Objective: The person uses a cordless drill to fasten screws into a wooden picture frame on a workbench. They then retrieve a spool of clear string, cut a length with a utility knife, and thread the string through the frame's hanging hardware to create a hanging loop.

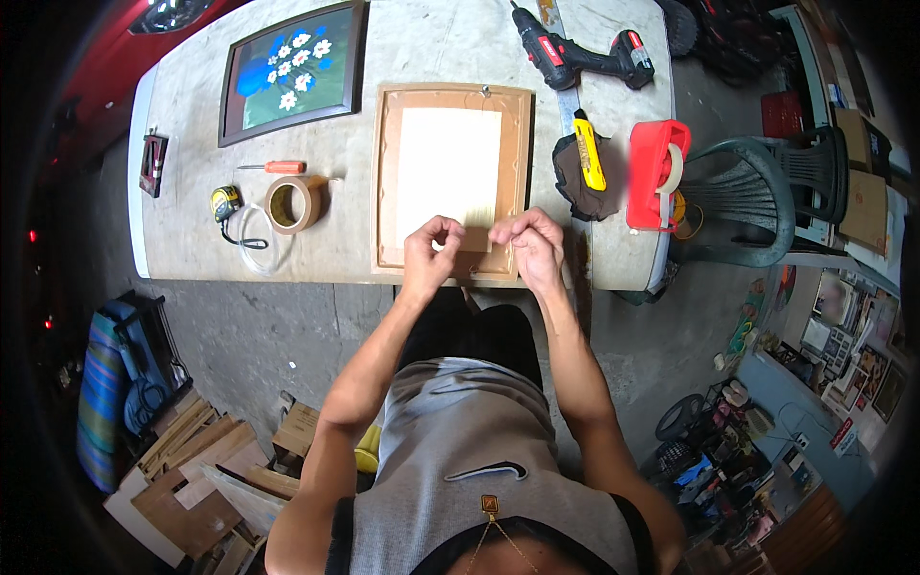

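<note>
A picture frame [385, 172] lies on the table right in front of me, its brown backing upward. A bright white sheet [448, 158] covers most of that backing. Small metal fittings show at its far edge [485, 91] and near edge. My left hand [433, 251] is closed in a pinch above the frame's near left part. Level with it, my right hand [537, 247] is closed too, thumb against bent fingers, over the near right corner. A short gap separates the hands. Whatever they pinch, perhaps something thin, is too small to make out.
Left on the table are a framed flower painting [295, 72], a screwdriver [272, 168], a tape roll [294, 204] and a tape measure [225, 201]. Right are a cordless drill [575, 56], a yellow utility knife [588, 153] and a red tape dispenser [652, 177]. A green chair [752, 201] stands beyond.
</note>
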Motion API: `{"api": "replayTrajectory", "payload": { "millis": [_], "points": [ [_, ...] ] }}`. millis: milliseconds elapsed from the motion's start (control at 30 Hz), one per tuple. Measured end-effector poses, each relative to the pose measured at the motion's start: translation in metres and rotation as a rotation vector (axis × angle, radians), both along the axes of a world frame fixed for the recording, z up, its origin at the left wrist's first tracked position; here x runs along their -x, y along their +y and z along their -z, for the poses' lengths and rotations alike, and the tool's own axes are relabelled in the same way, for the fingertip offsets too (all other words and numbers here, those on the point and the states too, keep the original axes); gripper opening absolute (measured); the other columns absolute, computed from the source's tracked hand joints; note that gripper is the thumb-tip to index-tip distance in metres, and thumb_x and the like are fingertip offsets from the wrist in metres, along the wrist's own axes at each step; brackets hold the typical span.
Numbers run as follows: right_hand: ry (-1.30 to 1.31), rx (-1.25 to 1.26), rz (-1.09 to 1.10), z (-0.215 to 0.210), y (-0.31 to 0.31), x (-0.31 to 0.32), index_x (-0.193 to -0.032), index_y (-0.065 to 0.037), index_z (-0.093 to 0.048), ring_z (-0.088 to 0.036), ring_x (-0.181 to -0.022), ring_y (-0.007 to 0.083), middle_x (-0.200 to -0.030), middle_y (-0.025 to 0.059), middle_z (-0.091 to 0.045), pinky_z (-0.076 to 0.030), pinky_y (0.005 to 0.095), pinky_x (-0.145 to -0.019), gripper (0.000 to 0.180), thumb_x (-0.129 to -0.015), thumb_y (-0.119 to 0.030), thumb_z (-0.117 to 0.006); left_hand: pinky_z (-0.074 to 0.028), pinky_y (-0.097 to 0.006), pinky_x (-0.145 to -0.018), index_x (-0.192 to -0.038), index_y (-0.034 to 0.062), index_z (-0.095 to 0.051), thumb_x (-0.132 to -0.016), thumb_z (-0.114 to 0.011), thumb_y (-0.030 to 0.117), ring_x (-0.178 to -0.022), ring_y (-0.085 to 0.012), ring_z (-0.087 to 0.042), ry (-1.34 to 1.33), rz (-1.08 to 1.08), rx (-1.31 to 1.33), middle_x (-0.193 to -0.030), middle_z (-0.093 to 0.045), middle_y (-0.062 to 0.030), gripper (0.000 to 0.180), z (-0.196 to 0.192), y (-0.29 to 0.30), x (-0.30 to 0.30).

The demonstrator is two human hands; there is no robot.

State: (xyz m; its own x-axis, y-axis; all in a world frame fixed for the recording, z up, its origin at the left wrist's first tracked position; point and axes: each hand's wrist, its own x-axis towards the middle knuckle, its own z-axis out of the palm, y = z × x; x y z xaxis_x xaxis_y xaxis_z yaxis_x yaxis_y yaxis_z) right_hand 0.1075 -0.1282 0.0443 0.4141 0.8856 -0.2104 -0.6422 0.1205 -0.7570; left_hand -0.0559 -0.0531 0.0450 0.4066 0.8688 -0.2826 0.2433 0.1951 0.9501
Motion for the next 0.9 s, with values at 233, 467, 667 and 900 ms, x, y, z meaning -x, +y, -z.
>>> {"api": "replayTrajectory", "payload": {
  "millis": [233, 467, 667, 900],
  "points": [
    [-0.17, 0.524, 0.325, -0.012, 0.043, 0.017, -0.11, -0.006, -0.048, -0.054, -0.075, 0.0171, -0.087, 0.0051, -0.054, -0.044, 0.0317, -0.073, 0.038, -0.086, -0.031, -0.063, -0.047, -0.025, -0.064, -0.083, -0.0023, -0.062, -0.083, -0.056, 0.003, -0.066, -0.0098, -0.056, 0.157, 0.104, -0.101, -0.072, -0.062, -0.0051, 0.008, -0.007, 0.001, -0.006],
    [0.06, 0.674, -0.189, 0.003, 0.084, 0.002, -0.108, 0.002, -0.057, -0.064, -0.076, 0.0188, -0.093, 0.0141, -0.064, -0.049, 0.0289, -0.064, 0.041, -0.084, -0.03, -0.067, -0.048, -0.027, -0.06, -0.082, -0.0007, -0.063, -0.083, -0.059, 0.006, -0.066, -0.0116, -0.059, 0.239, 0.222, -0.096, -0.072, -0.064, -0.0071, 0.007, -0.001, 0.005, -0.001],
    [-0.049, 0.677, -0.237, 0.024, 0.072, 0.0, -0.097, 0.002, -0.063, -0.063, -0.065, 0.0146, -0.08, 0.0088, -0.065, -0.049, 0.0241, -0.059, 0.018, -0.087, -0.014, -0.063, -0.045, -0.034, -0.06, -0.079, 0.0017, -0.064, -0.079, -0.065, 0.012, -0.056, -0.0227, -0.055, 0.312, 0.273, -0.311, -0.068, -0.062, -0.0108, 0.01, 0.005, 0.017, 0.007],
    [-0.137, 0.662, -0.278, 0.021, 0.064, -0.011, -0.105, 0.005, -0.06, -0.06, -0.065, 0.0124, -0.077, 0.0071, -0.063, -0.049, 0.0231, -0.061, 0.025, -0.083, -0.005, -0.062, -0.042, -0.036, -0.068, -0.078, 0.0052, -0.061, -0.078, -0.063, 0.012, -0.062, -0.0255, -0.057, 0.309, 0.339, -0.377, -0.068, -0.06, -0.0083, 0.007, 0.027, 0.032, 0.014]
  ]
}}
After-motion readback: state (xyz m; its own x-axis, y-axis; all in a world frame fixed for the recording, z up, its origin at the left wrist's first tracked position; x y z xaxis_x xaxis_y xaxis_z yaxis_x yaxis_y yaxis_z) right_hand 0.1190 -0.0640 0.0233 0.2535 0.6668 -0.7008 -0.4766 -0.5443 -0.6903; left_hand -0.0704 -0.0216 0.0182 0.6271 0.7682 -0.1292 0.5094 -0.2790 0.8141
